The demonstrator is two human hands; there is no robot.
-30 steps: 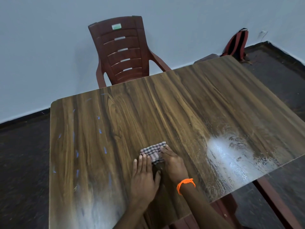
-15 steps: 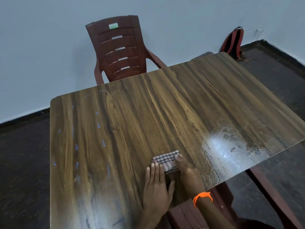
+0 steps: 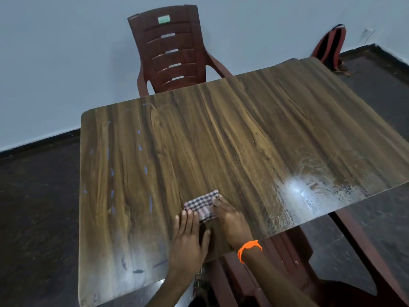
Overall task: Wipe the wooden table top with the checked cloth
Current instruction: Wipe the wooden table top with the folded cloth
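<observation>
Near the front edge of the wooden counter (image 3: 221,134), both hands lie flat on the surface with a folded checked cloth (image 3: 202,206) between them. The left hand (image 3: 188,238) rests palm down with its fingers straight and together, their tips touching the cloth's near left corner. The right hand (image 3: 231,220) lies just right of the cloth with its fingers stretched forward, pressing on the cloth's right edge; neither hand curls round it. An orange wristband (image 3: 249,249) circles the right wrist, which crosses the counter's front edge. Right of the cloth, a bright patch of glare (image 3: 298,191) shows streaky smears on the wood close to the counter's front right edge. Left of the cloth, small blue marks (image 3: 145,169) dot the wood in loose rows. Beyond the counter's far edge stands a dark red plastic chair (image 3: 172,52) with a slatted back, facing the counter and set against a pale wall (image 3: 66,52). Off the counter's far right corner, a red and black backpack (image 3: 330,47) leans on that wall above the dark floor (image 3: 37,207).
</observation>
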